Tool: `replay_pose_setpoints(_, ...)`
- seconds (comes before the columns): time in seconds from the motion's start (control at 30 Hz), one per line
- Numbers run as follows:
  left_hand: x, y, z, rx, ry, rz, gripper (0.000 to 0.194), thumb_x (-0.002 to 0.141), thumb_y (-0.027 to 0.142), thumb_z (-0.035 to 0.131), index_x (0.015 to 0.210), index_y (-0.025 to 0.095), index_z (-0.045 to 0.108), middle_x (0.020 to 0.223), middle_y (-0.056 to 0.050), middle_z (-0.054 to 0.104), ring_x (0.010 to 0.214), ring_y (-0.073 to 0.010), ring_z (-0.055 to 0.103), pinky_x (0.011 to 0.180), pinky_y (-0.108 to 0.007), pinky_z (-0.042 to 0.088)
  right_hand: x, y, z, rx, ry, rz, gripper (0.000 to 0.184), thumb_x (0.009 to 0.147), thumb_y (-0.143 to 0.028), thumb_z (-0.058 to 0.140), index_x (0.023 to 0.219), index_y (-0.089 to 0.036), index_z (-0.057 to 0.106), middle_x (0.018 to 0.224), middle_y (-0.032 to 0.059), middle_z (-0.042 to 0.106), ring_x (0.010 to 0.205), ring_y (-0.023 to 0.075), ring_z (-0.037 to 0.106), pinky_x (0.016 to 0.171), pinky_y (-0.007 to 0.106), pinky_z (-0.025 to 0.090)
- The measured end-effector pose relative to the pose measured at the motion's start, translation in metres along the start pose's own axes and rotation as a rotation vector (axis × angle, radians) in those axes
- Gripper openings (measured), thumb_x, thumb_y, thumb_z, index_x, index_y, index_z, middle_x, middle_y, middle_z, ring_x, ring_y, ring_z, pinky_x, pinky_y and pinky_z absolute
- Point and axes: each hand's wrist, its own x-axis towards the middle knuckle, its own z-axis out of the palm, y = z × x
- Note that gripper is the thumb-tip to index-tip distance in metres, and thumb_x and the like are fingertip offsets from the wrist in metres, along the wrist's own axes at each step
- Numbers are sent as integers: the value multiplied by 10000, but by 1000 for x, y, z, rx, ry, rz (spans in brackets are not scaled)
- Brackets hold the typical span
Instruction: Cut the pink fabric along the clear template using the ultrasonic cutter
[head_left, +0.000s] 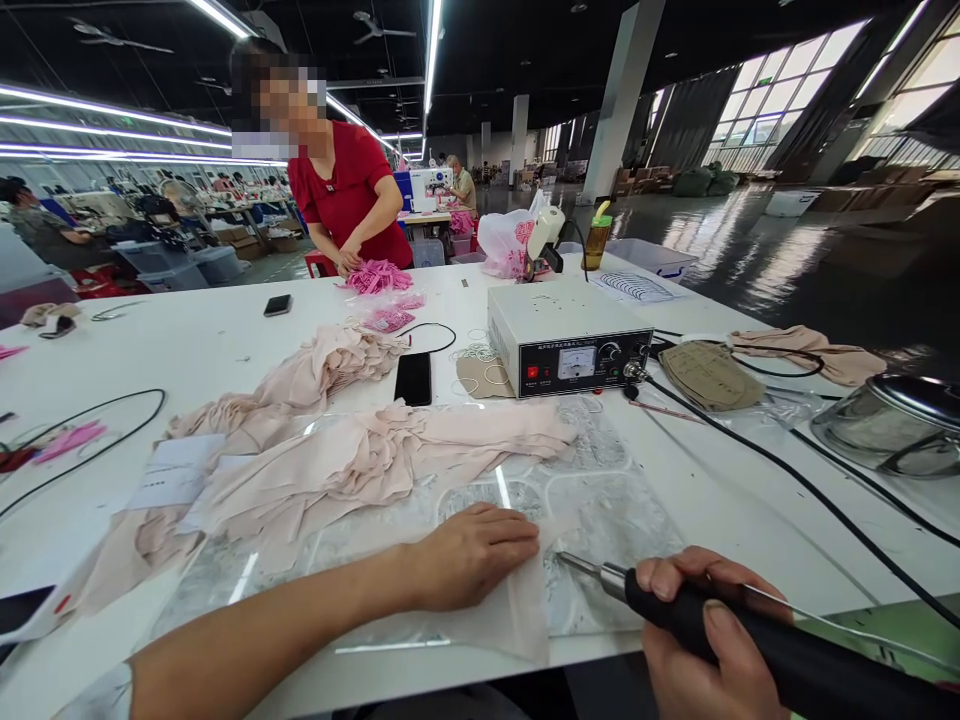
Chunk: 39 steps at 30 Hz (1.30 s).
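My left hand (480,552) lies flat, palm down, on a thin pale pink piece of cloth (517,620) near the table's front edge. In my right hand (712,640) is the black handle of an ultrasonic cutter (615,578), a thick pen with a metal nose. Its tip points left, close to the cloth's right edge; whether it touches cannot be made out. Beneath the cloth is a clear, glossy sheet (622,500) with rounded outlines. Pale pink cloth pieces (360,460) are heaped on the sheet beyond my left hand.
A control box (570,335) with a dial stands behind the sheet, its black cable (787,470) running toward the right. A phone (413,379) lies left of the box. At the right is a steel-lidded pot (892,420). Across the table, a person in red (349,190) handles pink strips (380,277).
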Motion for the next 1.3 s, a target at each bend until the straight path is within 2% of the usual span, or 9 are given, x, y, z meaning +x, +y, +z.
replay_pose_setpoints(0.1,3,-1,6,4,-29,-13,328,996,177,436,1290,128,572,1317,-120,616,1283,-247,525,1081,-402,438,4,0,8,50,86,12,169,703,-159,522,859,-209,560,766,-12,535,541,128,483,497,317,473)
replay_pose_setpoints(0.23,5,-3,9,-10,-36,9,321,1002,175,433,1286,132,579,1328,-98,612,1307,-239,507,1116,-393,409,10,3,13,53,83,-6,156,702,-175,563,854,-211,555,774,-22,546,548,121,501,528,312,480)
replay_pose_setpoints(0.57,13,-11,-8,-27,12,156,271,1025,202,444,1213,98,609,1281,-135,632,1231,-222,567,1104,-365,426,20,25,27,53,82,-6,146,739,-192,622,857,-212,538,807,-32,577,546,115,539,584,328,490)
replay_pose_setpoints(0.73,25,-20,-15,-103,-109,255,226,1013,193,466,1158,134,629,1287,-117,620,1284,-230,509,1098,-364,418,24,28,31,80,56,-15,139,766,-241,638,880,-215,564,816,-22,588,545,125,558,583,343,493)
replay_pose_setpoints(0.93,42,-29,-17,-256,-213,272,148,988,213,524,987,146,656,1228,-114,631,1269,-216,519,1098,-330,402,17,2,15,107,58,-12,113,774,-205,610,883,-216,584,800,-16,578,525,107,539,512,288,474)
replay_pose_setpoints(1.13,57,-31,-20,-306,-329,254,58,931,181,603,897,178,650,1183,-97,621,1193,-201,551,1068,-338,389,-7,-40,2,70,-34,175,144,827,-336,651,888,-224,585,735,-8,534,496,107,520,444,265,478)
replay_pose_setpoints(1.3,66,-31,-24,-331,-391,245,80,924,187,607,857,191,649,1178,-89,620,1131,-197,584,1062,-344,373,-19,-46,5,28,-88,262,156,844,-398,651,878,-262,582,739,-11,501,511,125,536,467,297,504)
